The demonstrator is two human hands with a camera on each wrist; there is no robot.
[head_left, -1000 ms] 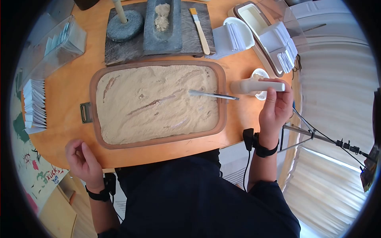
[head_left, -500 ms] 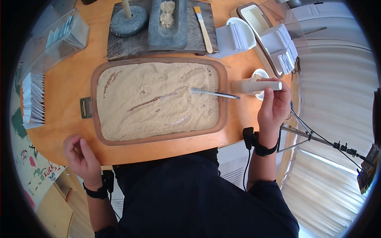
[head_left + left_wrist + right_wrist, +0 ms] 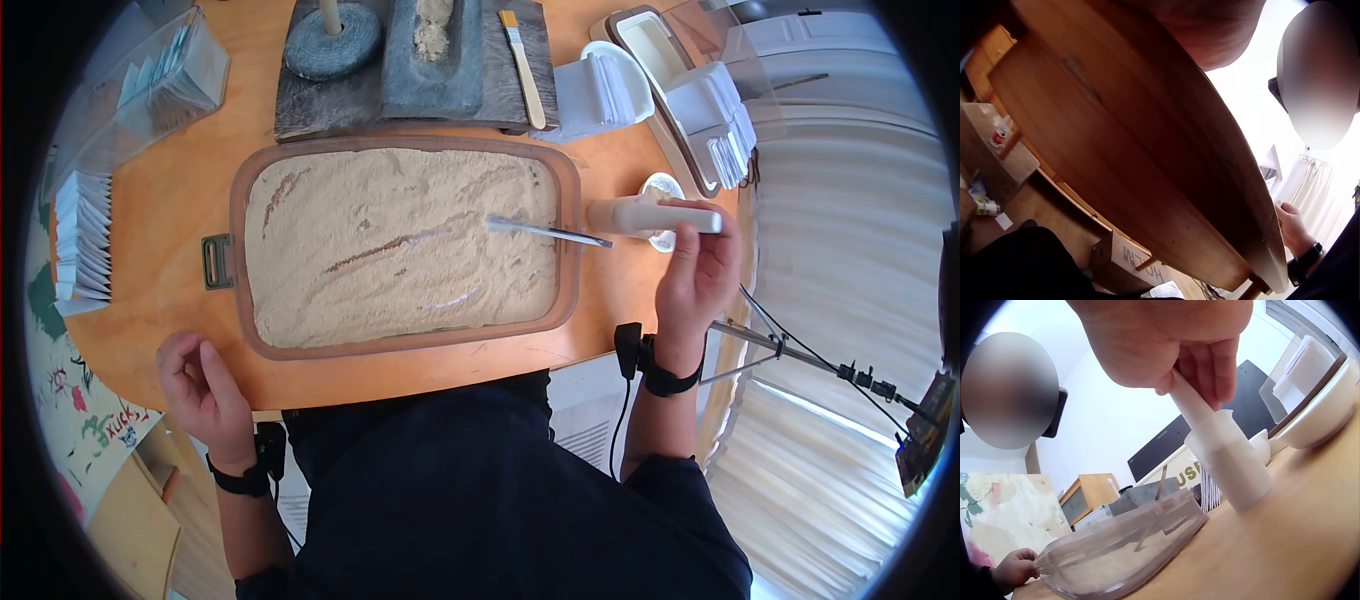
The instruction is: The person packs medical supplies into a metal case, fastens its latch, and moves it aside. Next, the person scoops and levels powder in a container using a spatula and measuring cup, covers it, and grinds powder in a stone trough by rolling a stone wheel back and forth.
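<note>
My right hand [image 3: 700,265] grips the upper end of a thick white rod [image 3: 690,218]. The rod's lower part sits inside a translucent white beaker [image 3: 1232,465], which stands on the table with a small spout at its rim. Left of it lies a wide translucent tub [image 3: 570,290] of pale beige powder, with a metal-coloured stick [image 3: 550,231] leaning over its right rim. At the near left table edge, my left hand [image 3: 205,390] rests with loosely curled fingers and holds nothing; only part of it shows in the left wrist view.
A small white bowl [image 3: 661,186] sits behind the beaker. Beyond the tub are a stone trough [image 3: 432,85], a round stone [image 3: 333,50] with a handle and a flat brush [image 3: 522,70] on a dark board. Folded white papers [image 3: 84,240] stand at left; a lidded box [image 3: 670,130] is back right.
The head view has shifted a little, so the tub and stones sit slightly higher and further right in it. Both hands keep nearly the same pose, the right one still on the rod.
</note>
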